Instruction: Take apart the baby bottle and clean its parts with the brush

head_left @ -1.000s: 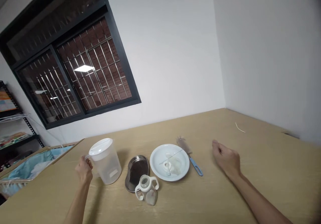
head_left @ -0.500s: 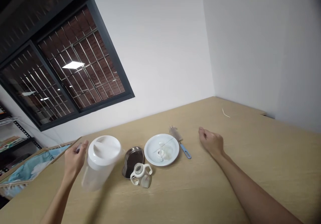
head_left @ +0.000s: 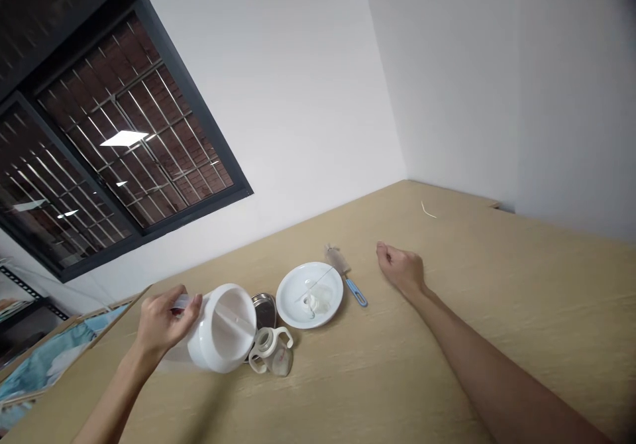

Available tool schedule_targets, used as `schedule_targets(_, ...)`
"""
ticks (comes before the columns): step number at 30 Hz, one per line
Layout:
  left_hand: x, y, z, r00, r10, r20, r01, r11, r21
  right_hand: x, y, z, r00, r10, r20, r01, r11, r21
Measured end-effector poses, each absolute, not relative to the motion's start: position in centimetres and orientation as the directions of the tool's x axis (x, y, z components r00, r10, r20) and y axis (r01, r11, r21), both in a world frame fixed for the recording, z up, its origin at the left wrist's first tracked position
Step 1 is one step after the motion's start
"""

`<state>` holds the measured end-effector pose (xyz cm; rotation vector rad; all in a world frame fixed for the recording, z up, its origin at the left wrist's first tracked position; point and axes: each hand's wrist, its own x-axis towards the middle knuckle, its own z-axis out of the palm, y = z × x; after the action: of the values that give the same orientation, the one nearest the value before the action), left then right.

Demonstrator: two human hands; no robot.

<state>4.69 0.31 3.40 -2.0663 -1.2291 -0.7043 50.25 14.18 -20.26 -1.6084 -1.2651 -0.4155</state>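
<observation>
My left hand [head_left: 161,321] grips the handle of a clear plastic jug [head_left: 218,328] with a white lid and holds it lifted and tipped far over to the right, its lid facing the small handled baby bottle [head_left: 272,354] that stands on the wooden table [head_left: 447,364]. Behind the bottle a steel tray [head_left: 264,305] is partly hidden by the jug. A white plate [head_left: 309,294] with small clear parts lies to the right, a blue-handled bottle brush [head_left: 346,276] beside it. My right hand [head_left: 400,268] rests loosely curled on the table, holding nothing I can see.
White walls meet in a corner behind the table. A dark barred window [head_left: 99,146] fills the upper left. A cardboard box with blue cloth [head_left: 44,358] sits at the table's left edge. A small white strip [head_left: 428,211] lies near the far corner.
My left hand has lifted the jug off the table and tipped it over towards the baby bottle. The view has swung left and upward; my right hand stays resting in place.
</observation>
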Motion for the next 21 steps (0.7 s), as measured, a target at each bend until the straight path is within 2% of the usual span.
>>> schedule_targets(3, 5.4, 0.7, 3.7, 0.472, 0.563, 0.678, 0.876, -0.384, -0.291, 50.2, 14.2, -20.3, 0.384, 0.531, 0.755, 0.873, 0.057, -0.484)
schedule_targets(15, 7.0, 1.7, 5.2, 0.541, 0.618, 0.57, 0.84, -0.426, -0.336, 50.4, 14.4, -20.7, 0.39, 0.542, 0.745, 0.876, 0.031, -0.481)
schedule_targets(21, 7.3, 2.2, 5.3, 0.604, 0.58, 0.546, 0.796, -0.473, -0.377, 50.6, 14.6, -20.9, 0.391, 0.535, 0.748, 0.875, 0.034, -0.482)
